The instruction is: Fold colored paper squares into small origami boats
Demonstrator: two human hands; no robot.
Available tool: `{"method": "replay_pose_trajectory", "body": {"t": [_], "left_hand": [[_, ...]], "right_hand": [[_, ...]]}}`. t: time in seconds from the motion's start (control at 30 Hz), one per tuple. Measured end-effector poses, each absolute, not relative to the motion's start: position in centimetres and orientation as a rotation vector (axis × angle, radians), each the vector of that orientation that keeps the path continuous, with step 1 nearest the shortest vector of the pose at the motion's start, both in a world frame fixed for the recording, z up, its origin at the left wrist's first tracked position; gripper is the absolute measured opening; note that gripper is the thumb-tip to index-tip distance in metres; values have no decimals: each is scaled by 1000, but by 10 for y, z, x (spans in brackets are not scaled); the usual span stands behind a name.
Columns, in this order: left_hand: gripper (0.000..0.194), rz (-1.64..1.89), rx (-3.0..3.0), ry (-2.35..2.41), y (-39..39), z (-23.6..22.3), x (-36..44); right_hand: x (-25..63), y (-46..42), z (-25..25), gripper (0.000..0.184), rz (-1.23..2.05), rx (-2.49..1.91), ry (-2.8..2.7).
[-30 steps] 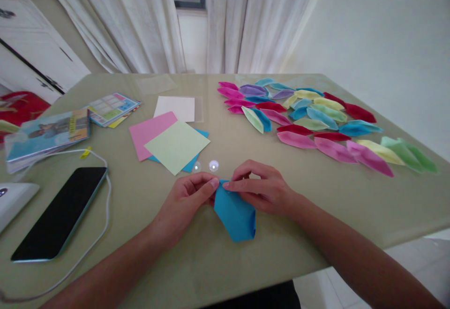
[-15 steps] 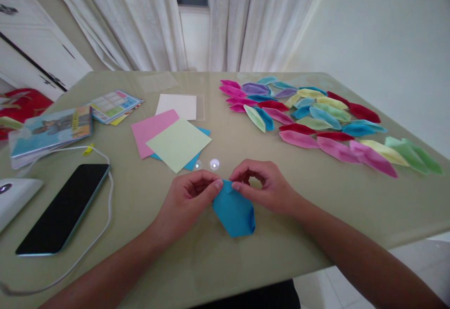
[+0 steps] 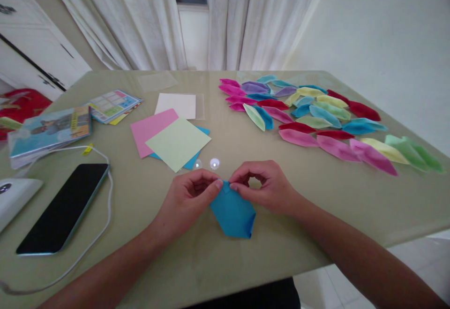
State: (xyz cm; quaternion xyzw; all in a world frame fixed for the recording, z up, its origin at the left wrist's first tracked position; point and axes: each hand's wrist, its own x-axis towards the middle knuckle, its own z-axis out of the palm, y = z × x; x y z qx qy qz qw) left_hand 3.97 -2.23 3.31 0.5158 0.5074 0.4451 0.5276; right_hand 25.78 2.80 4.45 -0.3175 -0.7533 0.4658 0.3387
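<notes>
A folded piece of blue paper (image 3: 233, 215) is held just above the near middle of the table, its lower right corner bent up. My left hand (image 3: 190, 194) pinches its top edge between thumb and fingers. Close beside it, my right hand (image 3: 262, 184) pinches the same edge, fingertips almost meeting the left ones. Beyond my hands lie two small clear discs (image 3: 214, 163). Behind those is a loose stack of square paper: light green (image 3: 178, 144) on top, pink (image 3: 149, 133) and blue (image 3: 191, 161) under it, and a white sheet (image 3: 177, 105) farther back.
Several folded paper boats (image 3: 304, 142) in many colours spread over the right and far right of the table (image 3: 316, 220). On the left are a black-screened phone (image 3: 65, 210), a white cable (image 3: 111, 196), a white device (image 3: 17, 196), a plastic-wrapped packet (image 3: 51, 133) and printed cards (image 3: 114, 105).
The small flap at the blue paper's top edge now lies less visible between my fingertips. The paper has shifted slightly; both hands keep their pinch in nearly the same place.
</notes>
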Motion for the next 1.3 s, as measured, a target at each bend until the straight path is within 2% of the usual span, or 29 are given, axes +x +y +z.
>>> {"method": "replay_pose_trajectory", "body": {"t": [0.33, 0.93, 1.17, 1.3], "left_hand": [[16, 1023, 1291, 1189, -20, 34, 34], [26, 910, 1314, 1174, -19, 28, 34], [31, 937, 1392, 1212, -18, 31, 32], [35, 932, 1428, 1235, -19, 30, 32]], "right_hand": [[259, 31, 44, 20, 1431, -936, -1916], [260, 32, 48, 22, 1439, -985, -2017], [261, 30, 48, 16, 1387, -947, -2072], [259, 30, 45, 21, 1441, -930, -2069]]}}
